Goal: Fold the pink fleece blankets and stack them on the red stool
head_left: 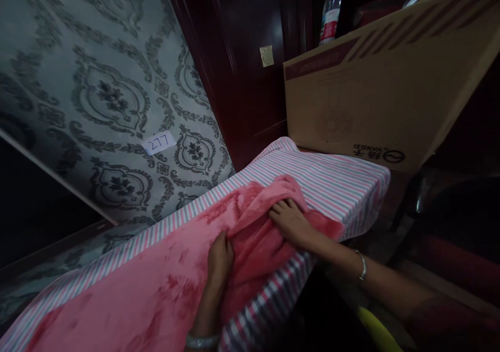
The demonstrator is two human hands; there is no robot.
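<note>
Smooth striped cloth (336, 180) spreads beneath it all, and directly under both hands: plush pink blanket (175, 268), rumpled! Left hand (221, 258) clamps a soft fold; right hand (292, 224), fingers bent over bunched pile, grip unclear, flat-sided cardboard box (375, 91) beyond.

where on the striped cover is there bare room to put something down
The widest bare patch of cover is at its far end, between the blanket and the carton. A narrow strip also shows along the blanket's edge towards the wall. It is crowded at the bunched folds, where the left hand and right hand are.
</note>
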